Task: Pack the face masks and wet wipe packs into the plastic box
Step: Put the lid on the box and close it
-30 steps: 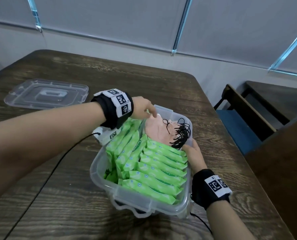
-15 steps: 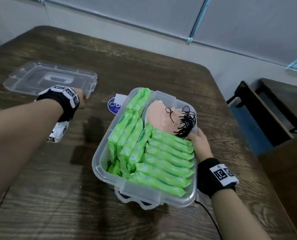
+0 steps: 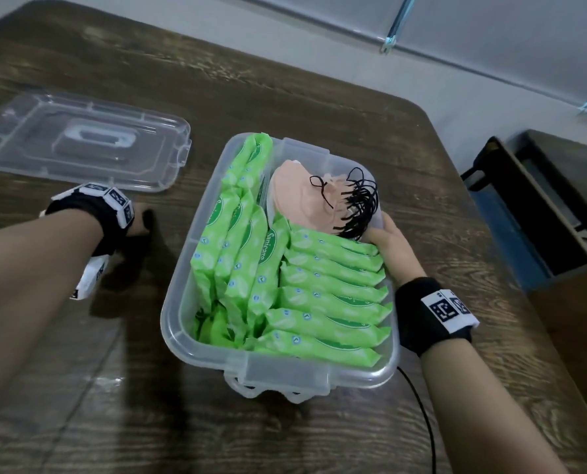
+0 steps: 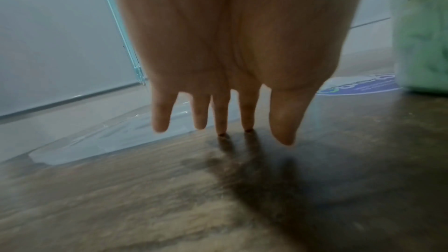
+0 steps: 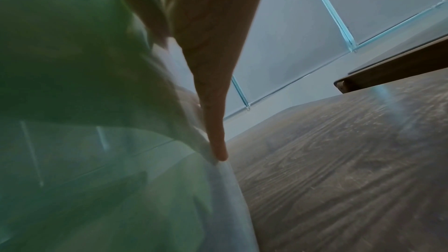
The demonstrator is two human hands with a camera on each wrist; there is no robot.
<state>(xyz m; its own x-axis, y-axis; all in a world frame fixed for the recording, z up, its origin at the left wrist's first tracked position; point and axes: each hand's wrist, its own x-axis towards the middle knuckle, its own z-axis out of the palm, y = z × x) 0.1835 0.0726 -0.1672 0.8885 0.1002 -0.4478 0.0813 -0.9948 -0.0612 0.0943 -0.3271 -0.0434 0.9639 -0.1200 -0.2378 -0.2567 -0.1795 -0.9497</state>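
Your left hand (image 4: pixel 232 60): fingers straight and spread, holding nothing, two fingertips touching the wooden table (image 3: pixel 319 422); the clear lid (image 3: pixel 80 145) lies just beyond it, at 10 o'clock from the box.

Your right hand (image 3: pixel 389 237): rests against the clear plastic box (image 3: pixel 287 372) at its 3 o'clock wall, thumb over the rim, steadying it; whether the fingers curl round the wall you cannot tell from these views.

Box contents: green wet wipe packs (image 3: pixel 326 295), standing in rows from 6 to 11 o'clock; peach face masks (image 3: pixel 297 200) with black ear loops, at 1 o'clock.

Packing appears complete, with no loose packs or masks on the table. Left, by your judgement: fitting the lid.
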